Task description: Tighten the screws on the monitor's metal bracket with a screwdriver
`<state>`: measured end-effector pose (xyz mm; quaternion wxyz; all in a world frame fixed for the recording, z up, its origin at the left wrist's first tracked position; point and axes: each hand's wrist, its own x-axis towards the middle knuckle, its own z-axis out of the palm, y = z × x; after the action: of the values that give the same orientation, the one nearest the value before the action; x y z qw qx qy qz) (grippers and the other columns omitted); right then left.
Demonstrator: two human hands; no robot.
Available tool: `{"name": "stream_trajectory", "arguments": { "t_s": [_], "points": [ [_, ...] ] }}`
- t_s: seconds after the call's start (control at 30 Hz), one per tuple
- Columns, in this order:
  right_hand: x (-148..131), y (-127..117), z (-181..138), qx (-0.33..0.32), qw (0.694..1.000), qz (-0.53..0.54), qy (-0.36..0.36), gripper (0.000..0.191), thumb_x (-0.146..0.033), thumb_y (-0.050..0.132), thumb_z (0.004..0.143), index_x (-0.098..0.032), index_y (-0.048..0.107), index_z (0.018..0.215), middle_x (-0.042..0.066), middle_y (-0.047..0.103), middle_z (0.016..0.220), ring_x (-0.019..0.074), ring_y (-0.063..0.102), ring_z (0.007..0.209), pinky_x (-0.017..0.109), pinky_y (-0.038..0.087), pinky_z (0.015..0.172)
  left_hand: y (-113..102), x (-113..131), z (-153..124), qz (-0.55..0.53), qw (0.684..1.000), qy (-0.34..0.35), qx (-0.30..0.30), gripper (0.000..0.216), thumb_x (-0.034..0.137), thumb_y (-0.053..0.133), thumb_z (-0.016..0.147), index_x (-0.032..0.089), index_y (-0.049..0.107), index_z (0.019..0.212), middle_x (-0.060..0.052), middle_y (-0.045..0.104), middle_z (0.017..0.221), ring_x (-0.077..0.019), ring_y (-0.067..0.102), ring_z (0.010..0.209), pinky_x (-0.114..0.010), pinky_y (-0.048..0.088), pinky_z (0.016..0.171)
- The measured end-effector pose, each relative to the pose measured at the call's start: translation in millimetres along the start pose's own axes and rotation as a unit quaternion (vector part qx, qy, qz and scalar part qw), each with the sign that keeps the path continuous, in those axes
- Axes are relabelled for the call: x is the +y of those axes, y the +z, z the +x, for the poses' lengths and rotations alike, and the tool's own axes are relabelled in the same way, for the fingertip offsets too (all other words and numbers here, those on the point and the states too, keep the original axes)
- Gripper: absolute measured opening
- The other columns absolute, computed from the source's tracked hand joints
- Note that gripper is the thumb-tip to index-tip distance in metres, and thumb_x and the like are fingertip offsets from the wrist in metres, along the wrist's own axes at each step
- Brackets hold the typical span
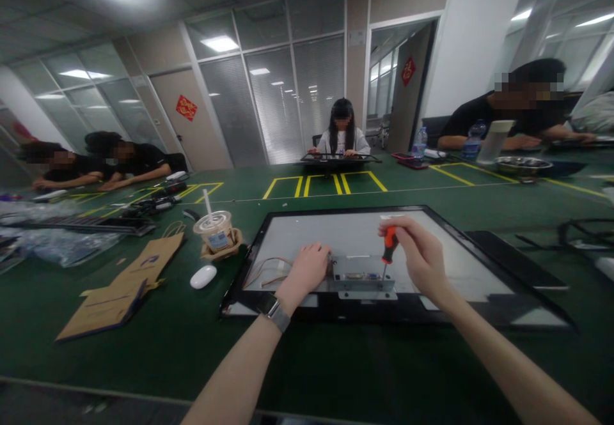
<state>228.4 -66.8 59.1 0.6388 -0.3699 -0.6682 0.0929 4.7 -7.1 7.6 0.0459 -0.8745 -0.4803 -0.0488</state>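
A display panel with a black frame lies on the green table, its pale back facing up. Near its front edge stands a metal bracket with a row of connector ports along it. My left hand, wearing a watch, is closed at the bracket's left end; its fingertips are partly hidden. My right hand grips an orange-and-black screwdriver upright, with the shaft's tip down at the right part of the bracket. Thin cables lie on the panel to the left of my left hand.
Left of the panel are a lidded drink cup in a carrier, a white mouse and a brown paper bag. A dark flat slab lies at the right. Several people sit around the table.
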Motion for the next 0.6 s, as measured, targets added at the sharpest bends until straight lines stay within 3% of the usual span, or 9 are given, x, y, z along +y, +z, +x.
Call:
{"name": "stream_trajectory", "arguments": {
  "t_s": [0.13,0.23,0.47,0.6],
  "points": [
    [-3.6,0.4,0.9,0.005,1.000,0.007,-0.004,0.023,-0.023,0.045,0.095,-0.021,0.068,0.090,0.002,0.064,0.066,0.0201,0.068,0.070,0.032,0.053,0.061,0.8,-1.2,0.2,-0.005,1.000,0.004,0.000,0.030,0.016,0.033,0.098,0.019,0.057,0.116,-0.010,0.060,0.114,-0.0211,0.057,0.104,-0.035,0.044,0.092],
    [-1.9,0.3,0.4,0.003,1.000,-0.001,-0.002,0.022,-0.024,0.047,0.095,-0.021,0.068,0.092,0.004,0.069,0.073,0.0202,0.068,0.071,0.033,0.053,0.062,1.4,-1.6,0.0,-0.008,1.000,0.006,0.003,0.030,0.016,0.033,0.099,0.019,0.057,0.116,-0.009,0.061,0.112,-0.0213,0.057,0.104,-0.035,0.044,0.091],
    [3.4,1.4,0.6,0.035,0.995,-0.066,-0.069,0.005,-0.022,0.067,0.084,-0.025,0.071,0.085,0.004,0.067,0.081,0.0222,0.063,0.077,0.040,0.050,0.072,3.4,-1.5,-0.1,-0.001,1.000,0.007,0.015,0.027,0.016,0.034,0.099,0.020,0.057,0.113,-0.008,0.061,0.110,-0.0211,0.058,0.102,-0.035,0.044,0.090],
    [0.3,0.4,0.6,0.027,0.994,-0.078,-0.072,0.013,-0.023,0.060,0.088,-0.025,0.073,0.090,0.004,0.063,0.081,0.0210,0.060,0.075,0.037,0.048,0.069,3.2,-1.9,0.3,-0.007,1.000,0.009,0.013,0.027,0.017,0.034,0.099,0.019,0.057,0.113,-0.009,0.061,0.109,-0.0210,0.058,0.102,-0.034,0.044,0.090]
  ]
}}
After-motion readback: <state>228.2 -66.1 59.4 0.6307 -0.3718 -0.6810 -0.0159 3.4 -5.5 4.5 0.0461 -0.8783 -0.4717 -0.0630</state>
